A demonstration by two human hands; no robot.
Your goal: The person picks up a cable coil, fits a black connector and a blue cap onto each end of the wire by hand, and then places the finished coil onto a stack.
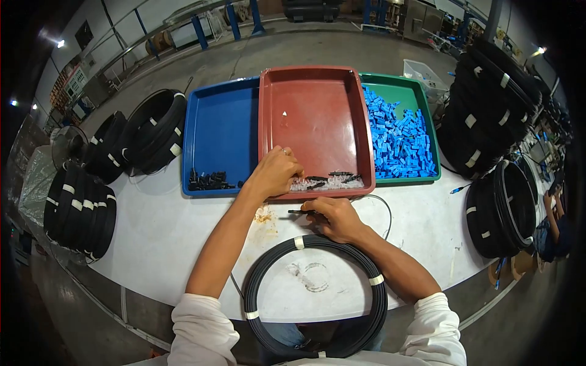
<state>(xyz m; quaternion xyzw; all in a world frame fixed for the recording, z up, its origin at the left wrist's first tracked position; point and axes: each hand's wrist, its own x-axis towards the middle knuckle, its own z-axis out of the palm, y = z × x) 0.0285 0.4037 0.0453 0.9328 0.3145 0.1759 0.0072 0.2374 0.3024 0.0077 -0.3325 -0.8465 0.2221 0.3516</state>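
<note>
My left hand [278, 173] reaches over the front rim of the red tray [314, 110]. Its fingers are curled together at the small clear-white plastic pieces [336, 182] there, and whatever is between the fingertips is hidden. Several slim black parts [316, 182] lie on those pieces. Just in front of the tray, my right hand [337, 219] is closed around a black cable end [298, 211] that points left. Below it a coil of black cable [259, 268], bound with white tape, rests partly on the table and partly over my lap; my right forearm crosses its upper right.
Left of the red tray, a blue tray [223, 134] holds small black parts [210, 180]. On the right a green tray [415, 91] carries many blue connectors [397, 140]. Taped cable coils [79, 210] stand at the left, with stacked coils [488, 110] at the right.
</note>
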